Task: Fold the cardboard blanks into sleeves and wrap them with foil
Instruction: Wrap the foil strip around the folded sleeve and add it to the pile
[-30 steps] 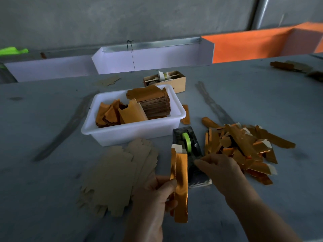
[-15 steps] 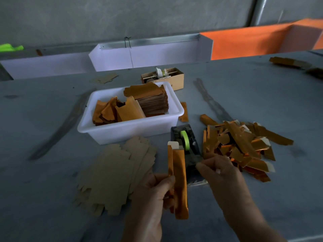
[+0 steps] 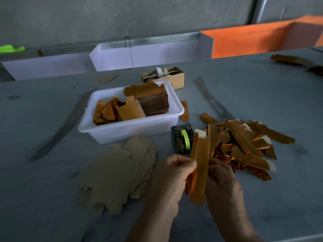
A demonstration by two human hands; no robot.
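Note:
I hold one long gold-foil sleeve (image 3: pixel 200 170) upright in front of me, its white flap at the top. My left hand (image 3: pixel 172 179) pinches its left edge with thumb and fingers. My right hand (image 3: pixel 222 182) grips it from the right side and behind. Flat brown cardboard blanks (image 3: pixel 118 175) lie in a loose stack to the left of my hands. A heap of finished foil-wrapped sleeves (image 3: pixel 244 145) lies to the right. A dark tape dispenser (image 3: pixel 182 138) with a green roll stands just behind the held sleeve.
A white plastic tub (image 3: pixel 129 130) behind the blanks holds gold foil pieces and a stack of brown blanks. A small cardboard box (image 3: pixel 174 77) stands behind it. White and orange bins line the table's far edge. More sleeves lie at the far right.
My right hand has left the tape dispenser and come back to the sleeve. The sleeve has shifted right and tilted slightly, now held by both hands.

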